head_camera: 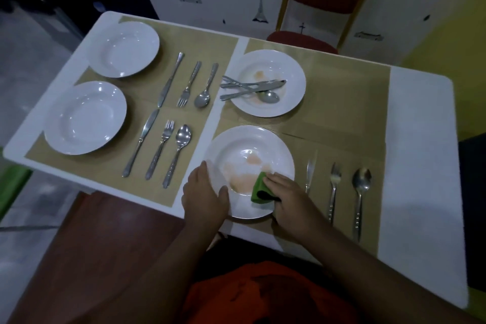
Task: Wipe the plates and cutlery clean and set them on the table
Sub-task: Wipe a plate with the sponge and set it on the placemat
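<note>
A white plate (249, 150) smeared with orange stains lies near the table's front edge. My left hand (203, 192) grips its left rim. My right hand (286, 192) presses a folded green cloth (259, 188) onto the plate's lower right part. Right of this plate lie a knife (310, 171), a fork (333, 189) and a spoon (360, 187). Behind it a second stained plate (286, 66) holds a crossed knife, fork and spoon (252, 88). On the left mat sit two white plates (126, 48) (84, 117), each beside a knife, fork and spoon set (188, 83) (160, 147).
Tan placemats (336, 113) cover the white table (420, 139). A red chair (302, 39) stands behind the table against a patterned wall. A brown bench (92, 244) sits at the front left, below the table's edge.
</note>
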A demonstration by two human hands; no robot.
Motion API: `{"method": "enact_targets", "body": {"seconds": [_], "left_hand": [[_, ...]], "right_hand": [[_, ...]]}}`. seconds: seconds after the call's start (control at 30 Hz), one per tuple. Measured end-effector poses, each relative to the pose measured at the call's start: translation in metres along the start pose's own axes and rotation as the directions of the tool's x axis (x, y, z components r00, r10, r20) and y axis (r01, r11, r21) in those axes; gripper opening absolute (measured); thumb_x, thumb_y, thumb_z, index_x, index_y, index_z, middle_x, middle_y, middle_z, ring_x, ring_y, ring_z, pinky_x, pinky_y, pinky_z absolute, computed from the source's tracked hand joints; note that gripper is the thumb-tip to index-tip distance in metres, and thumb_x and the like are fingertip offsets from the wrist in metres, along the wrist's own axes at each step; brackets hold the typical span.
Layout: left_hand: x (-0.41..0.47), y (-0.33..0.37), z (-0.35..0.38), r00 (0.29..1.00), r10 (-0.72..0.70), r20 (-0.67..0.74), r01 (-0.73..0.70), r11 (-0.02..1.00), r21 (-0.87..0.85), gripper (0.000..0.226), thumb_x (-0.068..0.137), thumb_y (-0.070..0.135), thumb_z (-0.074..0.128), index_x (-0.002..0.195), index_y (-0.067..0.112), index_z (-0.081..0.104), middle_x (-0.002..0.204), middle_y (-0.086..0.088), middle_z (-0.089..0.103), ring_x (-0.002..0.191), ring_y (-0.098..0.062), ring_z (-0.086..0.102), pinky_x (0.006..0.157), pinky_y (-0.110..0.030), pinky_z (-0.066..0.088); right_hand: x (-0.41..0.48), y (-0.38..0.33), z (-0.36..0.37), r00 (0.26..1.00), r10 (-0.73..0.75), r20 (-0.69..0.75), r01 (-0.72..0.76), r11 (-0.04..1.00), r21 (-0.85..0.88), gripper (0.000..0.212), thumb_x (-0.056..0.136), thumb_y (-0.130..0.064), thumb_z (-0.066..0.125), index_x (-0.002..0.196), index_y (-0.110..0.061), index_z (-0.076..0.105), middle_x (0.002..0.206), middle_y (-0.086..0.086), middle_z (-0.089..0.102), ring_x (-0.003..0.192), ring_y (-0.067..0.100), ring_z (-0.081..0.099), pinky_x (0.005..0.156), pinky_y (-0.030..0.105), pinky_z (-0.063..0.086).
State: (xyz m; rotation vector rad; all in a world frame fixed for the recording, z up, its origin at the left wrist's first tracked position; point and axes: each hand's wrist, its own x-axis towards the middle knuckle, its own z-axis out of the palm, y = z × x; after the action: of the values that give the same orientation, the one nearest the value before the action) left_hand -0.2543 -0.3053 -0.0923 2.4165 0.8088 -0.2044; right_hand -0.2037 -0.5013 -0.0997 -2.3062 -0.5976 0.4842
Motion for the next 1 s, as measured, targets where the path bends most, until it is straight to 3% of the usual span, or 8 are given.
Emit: {"method": "enact_targets", "body": {"seconds": [0.17,0.3,0.4,0.5,0.6,0.73,0.83,1.0], "left_hand": [[0.022,-0.008,-0.006,0.967,-0.250,0.045,0.238,0.832,-0.501,0.083,0.078,0.013,0.079,0.149,0.011,0.036,0.124,-0.009,0.063,0.110,-0.026,0.063,0.087,-0.035,0.052],[0.034,-0.018,-0.005,0.907,-0.346,0.241,0.419,0.682,-0.599,0.028,0.088,0.015,0.069,0.116,0.010,0.067,0.104,-0.002,0.071,0.091,-0.022,0.067,0.082,-0.040,0.059],[0.035,-0.024,-0.007,0.879,-0.302,0.368,0.476,0.556,-0.682,0.016,0.095,0.019,0.060,0.100,0.015,0.074,0.092,-0.005,0.074,0.083,-0.023,0.071,0.063,-0.035,0.060],[0.032,-0.029,-0.010,0.879,-0.213,0.426,0.474,0.485,-0.735,0.020,0.099,0.027,0.056,0.098,0.019,0.074,0.093,-0.008,0.076,0.084,-0.028,0.074,0.061,-0.035,0.060],[0.029,-0.036,-0.014,0.885,-0.115,0.451,0.449,0.465,-0.763,0.024,0.101,0.029,0.054,0.097,0.020,0.076,0.091,-0.010,0.077,0.081,-0.028,0.075,0.062,-0.038,0.060],[0.024,-0.035,-0.011,0.862,0.018,0.507,0.433,0.496,-0.753,0.025,0.103,0.031,0.051,0.109,0.019,0.072,0.088,-0.011,0.076,0.074,-0.028,0.074,0.063,-0.042,0.059],[0.025,-0.026,-0.017,0.858,0.063,0.510,0.431,0.453,-0.780,0.025,0.103,0.031,0.051,0.102,0.019,0.073,0.085,-0.013,0.075,0.070,-0.027,0.072,0.060,-0.037,0.057],[0.049,-0.027,-0.040,0.893,-0.045,0.448,0.423,0.425,-0.800,0.030,0.104,0.028,0.051,0.101,0.003,0.067,0.079,-0.020,0.064,0.062,-0.028,0.056,0.054,-0.032,0.046]], "right_hand": [[0.011,-0.012,0.001,0.988,0.143,-0.063,-0.140,0.989,0.039,0.057,0.082,0.012,0.041,0.137,-0.006,0.045,0.145,0.007,0.043,0.135,0.018,0.036,0.114,0.024,0.021],[0.021,-0.026,0.004,0.970,0.208,-0.123,-0.203,0.978,0.052,0.054,0.085,0.009,0.042,0.137,-0.005,0.045,0.142,0.009,0.046,0.132,0.018,0.039,0.110,0.021,0.025],[0.032,-0.034,0.004,0.947,0.264,-0.183,-0.254,0.964,0.074,0.053,0.084,0.012,0.043,0.133,-0.006,0.048,0.137,0.008,0.050,0.125,0.015,0.043,0.101,0.016,0.028],[0.040,-0.037,-0.001,0.923,0.286,-0.258,-0.282,0.958,0.055,0.050,0.083,0.014,0.042,0.129,-0.002,0.051,0.132,0.012,0.053,0.121,0.014,0.045,0.100,0.017,0.031],[0.050,-0.040,0.000,0.921,0.285,-0.266,-0.299,0.954,-0.012,0.040,0.079,0.015,0.043,0.116,0.007,0.057,0.121,0.020,0.057,0.117,0.032,0.050,0.100,0.038,0.041],[0.066,-0.057,0.013,0.903,0.297,-0.310,-0.299,0.953,0.040,0.035,0.080,0.016,0.041,0.106,0.005,0.063,0.113,0.018,0.063,0.109,0.028,0.056,0.095,0.038,0.044],[0.076,-0.074,0.024,0.960,0.194,-0.204,-0.194,0.981,0.020,0.044,0.084,0.009,0.047,0.127,0.001,0.055,0.134,0.015,0.053,0.127,0.024,0.046,0.111,0.032,0.032],[0.049,-0.069,0.032,0.991,-0.076,0.105,0.090,0.987,-0.136,0.053,0.077,0.004,0.058,0.129,-0.006,0.055,0.138,0.010,0.051,0.128,0.026,0.045,0.112,0.038,0.032]]}}
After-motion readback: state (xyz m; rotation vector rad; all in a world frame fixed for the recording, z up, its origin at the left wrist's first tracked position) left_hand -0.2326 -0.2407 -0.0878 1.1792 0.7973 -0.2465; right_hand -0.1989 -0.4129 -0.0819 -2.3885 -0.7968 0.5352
